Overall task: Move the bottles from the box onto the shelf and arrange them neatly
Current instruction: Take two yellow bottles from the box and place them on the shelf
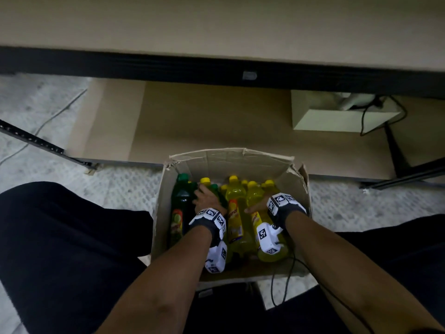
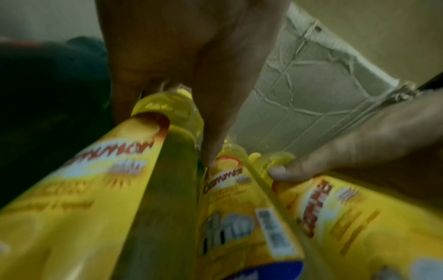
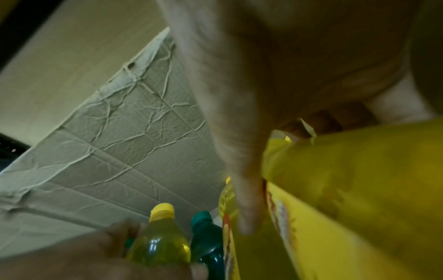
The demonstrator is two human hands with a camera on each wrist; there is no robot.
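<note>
A crumpled cardboard box (image 1: 231,162) is seen on the floor before a low shelf (image 1: 216,121). Yellow bottles (image 1: 237,208) and green bottles (image 1: 181,201) are packed inside the box. The left hand (image 1: 206,197) is sunk among the bottles at the box's left half, its grip closed round a bottle there. The right hand (image 1: 258,207) is laid on a yellow bottle at the box's right side; how tight its grip is cannot be told.

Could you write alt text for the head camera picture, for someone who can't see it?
Seen from above, a person's left hand and right hand reach among yellow and green bottles standing in an open cardboard box on the floor, below a shelf.
</note>
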